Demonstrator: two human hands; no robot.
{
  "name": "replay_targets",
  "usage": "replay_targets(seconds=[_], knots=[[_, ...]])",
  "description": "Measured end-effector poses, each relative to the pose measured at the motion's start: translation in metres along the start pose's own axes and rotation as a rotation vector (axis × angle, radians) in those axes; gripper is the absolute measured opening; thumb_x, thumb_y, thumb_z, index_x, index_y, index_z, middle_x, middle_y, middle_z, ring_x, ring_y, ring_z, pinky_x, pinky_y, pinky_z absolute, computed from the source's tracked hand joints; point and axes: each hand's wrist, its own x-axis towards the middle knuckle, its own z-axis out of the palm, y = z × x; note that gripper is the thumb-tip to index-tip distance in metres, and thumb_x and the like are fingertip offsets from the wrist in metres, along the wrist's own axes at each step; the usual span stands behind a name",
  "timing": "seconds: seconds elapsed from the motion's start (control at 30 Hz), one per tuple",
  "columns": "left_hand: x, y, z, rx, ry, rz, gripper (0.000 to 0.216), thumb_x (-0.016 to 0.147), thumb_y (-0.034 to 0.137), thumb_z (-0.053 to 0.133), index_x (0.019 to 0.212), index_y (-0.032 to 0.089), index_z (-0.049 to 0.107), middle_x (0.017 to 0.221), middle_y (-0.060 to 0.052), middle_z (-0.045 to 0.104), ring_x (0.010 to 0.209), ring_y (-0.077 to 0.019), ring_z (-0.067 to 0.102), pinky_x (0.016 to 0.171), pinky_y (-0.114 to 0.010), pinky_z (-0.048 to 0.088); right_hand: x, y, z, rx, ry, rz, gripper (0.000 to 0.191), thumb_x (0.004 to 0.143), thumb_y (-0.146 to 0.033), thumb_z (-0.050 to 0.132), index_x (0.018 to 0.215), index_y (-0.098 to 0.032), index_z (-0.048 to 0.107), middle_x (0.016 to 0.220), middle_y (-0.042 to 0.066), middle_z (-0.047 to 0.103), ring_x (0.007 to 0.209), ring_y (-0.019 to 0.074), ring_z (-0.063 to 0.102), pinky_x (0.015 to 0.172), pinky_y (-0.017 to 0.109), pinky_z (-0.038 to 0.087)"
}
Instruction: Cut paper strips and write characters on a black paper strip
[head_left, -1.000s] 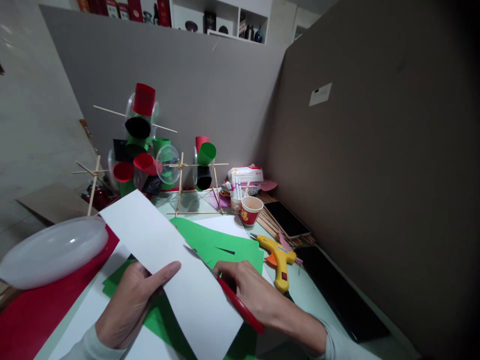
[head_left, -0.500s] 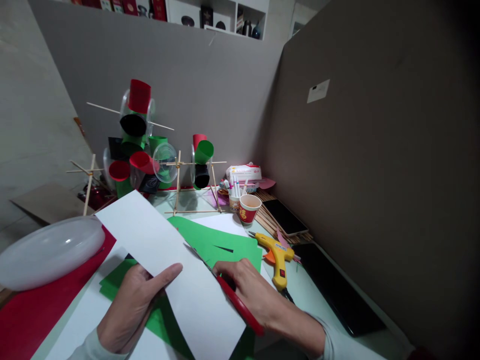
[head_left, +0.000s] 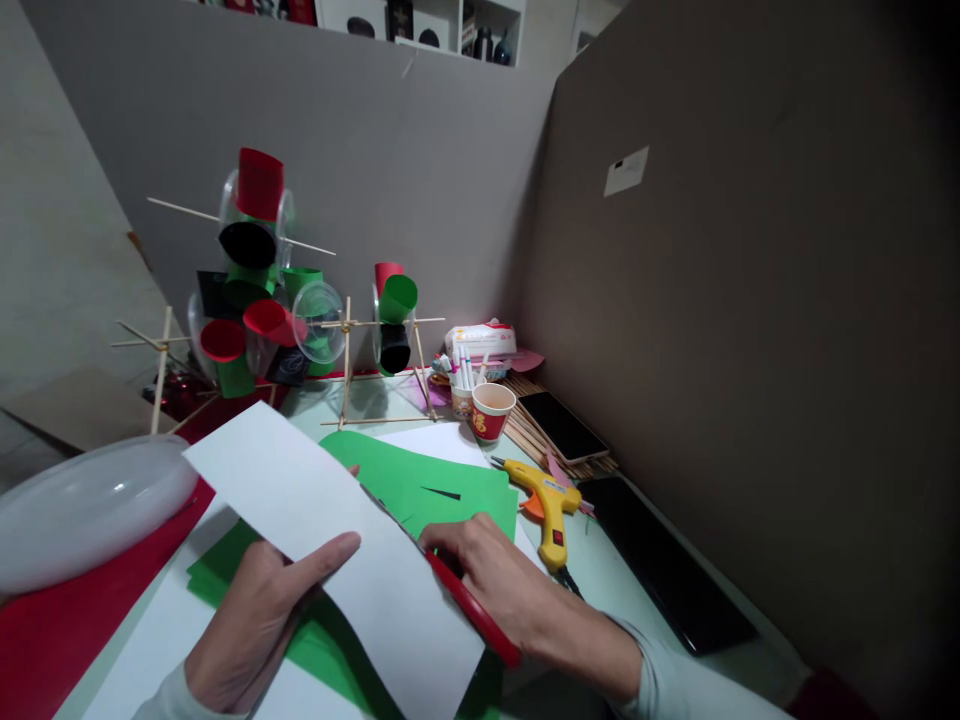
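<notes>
My left hand [head_left: 262, 610] grips a long strip of white paper [head_left: 300, 490], its thumb on top and most of its fingers hidden underneath. In my right hand [head_left: 495, 580] is a pair of scissors with red handles [head_left: 472, 610]. The blades lie along the strip's right edge, and their tips point away from me to the upper left. Below the strip, green paper sheets [head_left: 450, 475] lie stacked on the table, with a thin dark slit in the top one. More white paper [head_left: 142, 640] spreads out under my left hand.
A yellow glue gun [head_left: 553, 505] lies to the right, near a paper cup [head_left: 492, 412], a phone [head_left: 564, 425] and a long black panel [head_left: 667, 560]. Stick frames with red, green and black paper tubes [head_left: 259, 185] stand behind. At left, a white balloon [head_left: 97, 510] rests by red paper [head_left: 82, 640].
The whole view has shifted slightly, so things sit a little further left. Both hands keep their hold, and the paper strip bends somewhat more near its lower end.
</notes>
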Motion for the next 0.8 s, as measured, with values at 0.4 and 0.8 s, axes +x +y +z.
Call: replay_targets(seconds=[0.4, 0.8], knots=[[0.002, 0.011, -0.007, -0.002, 0.027, 0.070, 0.090, 0.068, 0.039, 0.089, 0.147, 0.036, 0.045, 0.142, 0.002, 0.063, 0.136, -0.0291, 0.052, 0.119, -0.039, 0.037, 0.007, 0.008, -0.004, 0.084, 0.160, -0.079, 0.026, 0.085, -0.024, 0.061, 0.068, -0.020, 0.042, 0.060, -0.007, 0.036, 0.060, 0.0108, 0.025, 0.056, 0.025, 0.026], [0.001, 0.025, -0.014, -0.085, 0.093, 0.022, 0.097, 0.057, 0.037, 0.094, 0.143, 0.031, 0.050, 0.123, -0.003, 0.074, 0.119, -0.0316, 0.066, 0.104, -0.039, 0.054, -0.002, -0.002, -0.011, 0.197, -0.029, -0.132, 0.025, 0.068, -0.025, 0.062, 0.090, -0.021, 0.051, 0.077, 0.000, 0.055, 0.068, 0.0162, 0.047, 0.064, 0.027, 0.038]])
